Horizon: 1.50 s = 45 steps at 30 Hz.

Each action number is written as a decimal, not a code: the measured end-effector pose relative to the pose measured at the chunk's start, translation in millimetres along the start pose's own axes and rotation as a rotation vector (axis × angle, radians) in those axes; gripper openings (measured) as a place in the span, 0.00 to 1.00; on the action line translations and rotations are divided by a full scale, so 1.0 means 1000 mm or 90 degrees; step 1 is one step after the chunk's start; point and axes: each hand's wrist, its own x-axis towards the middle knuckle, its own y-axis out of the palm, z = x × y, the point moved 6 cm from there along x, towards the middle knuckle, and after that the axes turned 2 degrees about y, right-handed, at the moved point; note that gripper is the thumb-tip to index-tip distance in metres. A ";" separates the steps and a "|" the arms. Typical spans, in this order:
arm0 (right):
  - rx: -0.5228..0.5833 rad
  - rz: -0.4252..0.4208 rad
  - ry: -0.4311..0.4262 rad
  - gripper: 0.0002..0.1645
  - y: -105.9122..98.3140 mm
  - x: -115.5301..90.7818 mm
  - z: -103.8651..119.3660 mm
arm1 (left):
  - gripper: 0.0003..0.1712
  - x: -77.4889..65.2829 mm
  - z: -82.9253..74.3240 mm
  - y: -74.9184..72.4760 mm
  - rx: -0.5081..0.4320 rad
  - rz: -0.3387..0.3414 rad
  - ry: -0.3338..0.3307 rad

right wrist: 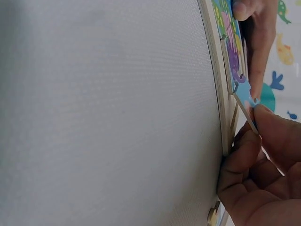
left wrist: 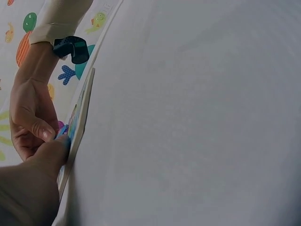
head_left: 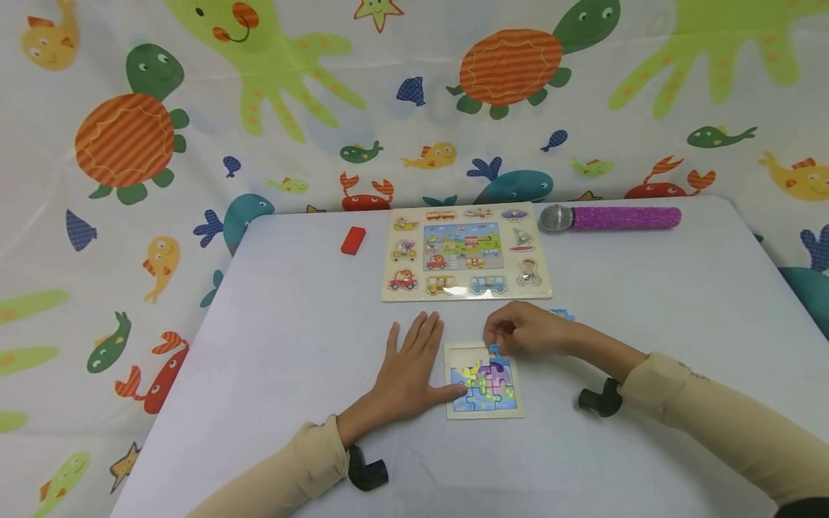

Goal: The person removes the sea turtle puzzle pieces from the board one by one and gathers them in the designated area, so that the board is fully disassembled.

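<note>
A small jigsaw puzzle (head_left: 482, 394) in a pale wooden frame lies before me, with several fitted pieces and bare wood along its upper left. My right hand (head_left: 532, 329) pinches a blue puzzle piece (right wrist: 245, 100) between thumb and fingers. That piece is tilted at the puzzle's upper right corner, one end against the fitted pieces. My left hand (head_left: 409, 370) lies flat on the table with spread fingers, its thumb resting on the puzzle's left side. In the left wrist view the left thumb (left wrist: 54, 153) partly covers the puzzle.
Behind the puzzle lies a larger vehicle puzzle board (head_left: 466, 284). A purple microphone (head_left: 624, 218) is to its right and a red block (head_left: 352, 240) to its left. Loose blue puzzle pieces (head_left: 562, 314) show behind the right wrist. A patterned sea-animal cloth (head_left: 388, 65) hangs at the back.
</note>
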 end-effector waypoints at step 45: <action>-0.236 -0.037 -0.108 0.14 0.013 -0.007 0.009 | 0.66 0.001 0.000 -0.001 -0.017 0.020 -0.005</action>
